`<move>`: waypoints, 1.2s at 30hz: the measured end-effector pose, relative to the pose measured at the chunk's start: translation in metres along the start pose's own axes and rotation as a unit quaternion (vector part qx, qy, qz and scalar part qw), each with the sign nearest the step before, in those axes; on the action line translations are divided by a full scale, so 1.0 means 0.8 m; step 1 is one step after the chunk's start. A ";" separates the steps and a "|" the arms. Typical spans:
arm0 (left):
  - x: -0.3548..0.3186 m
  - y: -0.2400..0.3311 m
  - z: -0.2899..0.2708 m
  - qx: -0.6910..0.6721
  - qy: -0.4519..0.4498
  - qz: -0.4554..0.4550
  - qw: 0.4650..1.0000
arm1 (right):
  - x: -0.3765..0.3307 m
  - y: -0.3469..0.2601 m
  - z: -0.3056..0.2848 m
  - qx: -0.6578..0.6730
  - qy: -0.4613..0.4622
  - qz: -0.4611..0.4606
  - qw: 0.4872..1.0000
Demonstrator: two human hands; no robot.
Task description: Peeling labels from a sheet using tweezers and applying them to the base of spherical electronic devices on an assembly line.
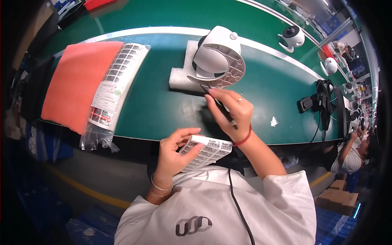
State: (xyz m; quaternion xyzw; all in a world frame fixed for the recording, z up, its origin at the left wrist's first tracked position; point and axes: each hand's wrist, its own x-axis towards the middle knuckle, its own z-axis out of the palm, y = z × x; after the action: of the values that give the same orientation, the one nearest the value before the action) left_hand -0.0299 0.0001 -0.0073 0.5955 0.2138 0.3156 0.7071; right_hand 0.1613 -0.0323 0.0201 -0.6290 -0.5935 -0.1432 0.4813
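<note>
Labelling step, by judgement: left hand [173, 149] clamps label sheet [204, 153] near chest; right hand [230, 110] pinches tweezers [220, 107] at camera [218, 57] base on foam [183, 73]; next needs steady, square placement.

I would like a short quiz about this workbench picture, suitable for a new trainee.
1. True or false: the white device lies on a foam block.
2. What does the left hand hold?
A. a screwdriver
B. a label sheet
C. a cable
3. Fill in: the right hand holds thin black tweezers, whose tip is at the device's round ____.

Key:
1. True.
2. B.
3. Base. It is tilted up toward the person.
</note>
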 end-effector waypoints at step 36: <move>-0.007 -0.016 -0.015 -0.026 0.123 -0.009 0.992 | 0.168 0.357 0.023 -0.418 -0.085 -0.103 0.898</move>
State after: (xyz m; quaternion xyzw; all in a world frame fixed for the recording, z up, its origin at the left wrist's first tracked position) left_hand -0.0397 0.0033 -0.0226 0.5317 0.2958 0.3855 0.6937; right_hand 0.4411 0.1113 -0.0124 -0.7175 -0.5791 -0.3729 0.1039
